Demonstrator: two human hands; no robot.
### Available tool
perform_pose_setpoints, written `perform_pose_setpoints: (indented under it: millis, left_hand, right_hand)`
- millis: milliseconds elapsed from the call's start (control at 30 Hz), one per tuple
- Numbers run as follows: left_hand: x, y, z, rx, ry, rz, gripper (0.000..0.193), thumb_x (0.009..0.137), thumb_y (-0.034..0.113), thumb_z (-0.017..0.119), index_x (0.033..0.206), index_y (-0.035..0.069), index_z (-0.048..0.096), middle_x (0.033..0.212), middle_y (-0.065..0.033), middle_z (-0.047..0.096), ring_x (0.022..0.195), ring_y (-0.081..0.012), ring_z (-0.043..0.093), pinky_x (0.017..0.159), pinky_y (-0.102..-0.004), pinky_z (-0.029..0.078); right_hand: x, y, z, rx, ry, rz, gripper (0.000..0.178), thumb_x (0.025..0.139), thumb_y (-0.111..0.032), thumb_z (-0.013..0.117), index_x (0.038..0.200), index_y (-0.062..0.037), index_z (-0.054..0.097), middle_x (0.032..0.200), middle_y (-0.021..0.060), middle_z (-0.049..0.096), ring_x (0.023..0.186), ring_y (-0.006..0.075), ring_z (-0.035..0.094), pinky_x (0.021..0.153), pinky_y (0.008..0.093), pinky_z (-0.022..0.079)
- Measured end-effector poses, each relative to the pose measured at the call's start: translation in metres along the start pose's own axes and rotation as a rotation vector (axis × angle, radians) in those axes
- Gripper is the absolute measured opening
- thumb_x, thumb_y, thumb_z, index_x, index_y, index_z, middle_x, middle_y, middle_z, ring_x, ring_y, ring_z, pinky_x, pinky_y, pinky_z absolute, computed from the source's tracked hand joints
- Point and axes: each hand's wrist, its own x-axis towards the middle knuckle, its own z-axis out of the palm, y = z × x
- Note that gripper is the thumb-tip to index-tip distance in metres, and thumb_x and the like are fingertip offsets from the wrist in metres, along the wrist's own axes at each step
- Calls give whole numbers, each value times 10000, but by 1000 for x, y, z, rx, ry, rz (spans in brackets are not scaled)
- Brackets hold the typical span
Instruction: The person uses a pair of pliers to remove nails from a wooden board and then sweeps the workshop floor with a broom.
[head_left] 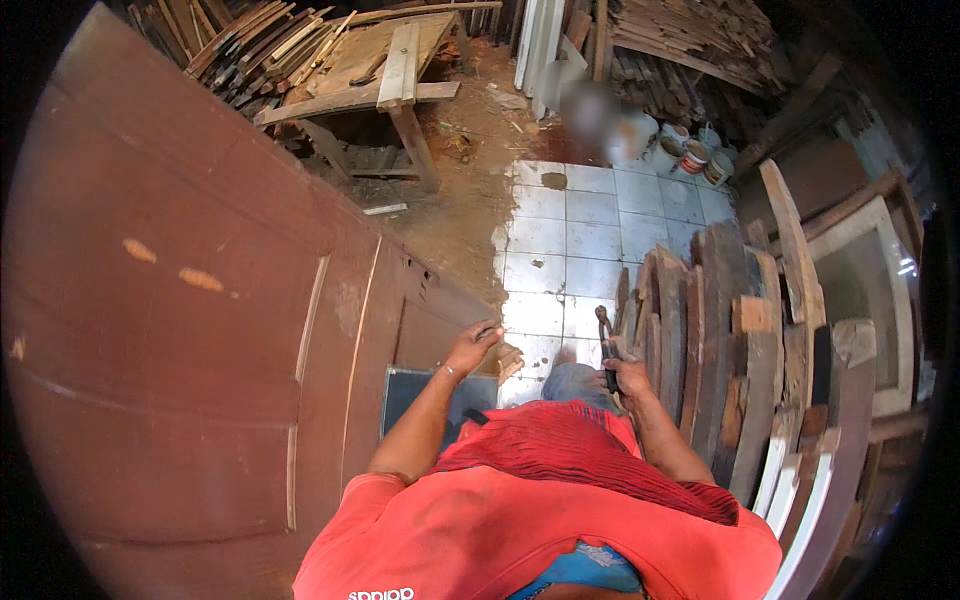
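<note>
Red shirt (430,530) is filling the near view while the right hand (628,377) is gripping a dark tool (610,366)

Across the shirt, a dark-streaked red cloth (560,440) is hanging over the person's front. The right hand is wrapping its fingers around the handles of the dark tool, whose rounded head is pointing away from the body. Both are showing above the white tiled floor (535,270), near a row of upright planks (715,340) that is standing on the right.

The left hand (473,350) is curling, its fingers partly bent toward the thumb; whether it is pinching something small, one cannot tell. A bracelet (449,370) is circling that wrist. Just beyond the forearm, a large brown door (190,360) is taking up the left side, showing two pale patches. A light wood fragment (510,362) is appearing just beside the left hand.

Farther off, a wooden surface (425,38) is carrying a pale plank (400,65), with loose lumber (265,50) lying beside it. Several buckets (692,158) are standing near the far edge of the tiles.
</note>
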Motion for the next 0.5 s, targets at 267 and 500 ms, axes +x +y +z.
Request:
perform_pose_setpoints:
  millis: [267, 500]
  left_hand:
    - [208, 27, -14, -59, 42, 46, 545, 885, 417, 668, 1232, 2, 606, 1181, -128, 649, 1093, -177, 589, 949, -299, 453]
    - [348, 129, -55, -93, 203, -228, 503, 873, 389, 703, 1176, -5, 628, 1053, -75, 670, 959, -155, 625, 873, -283, 485]
  right_hand:
    - [208, -119, 29, -11, -48, 138, 264, 841, 8, 547, 1084, 111, 522, 856, 182, 619, 720, 289, 684, 580, 353, 601]
    - [380, -304, 133, -156, -392, 43, 294, 866, -7, 544, 1157, 27, 522, 916, 128, 587, 795, 272, 669, 633, 382, 595]
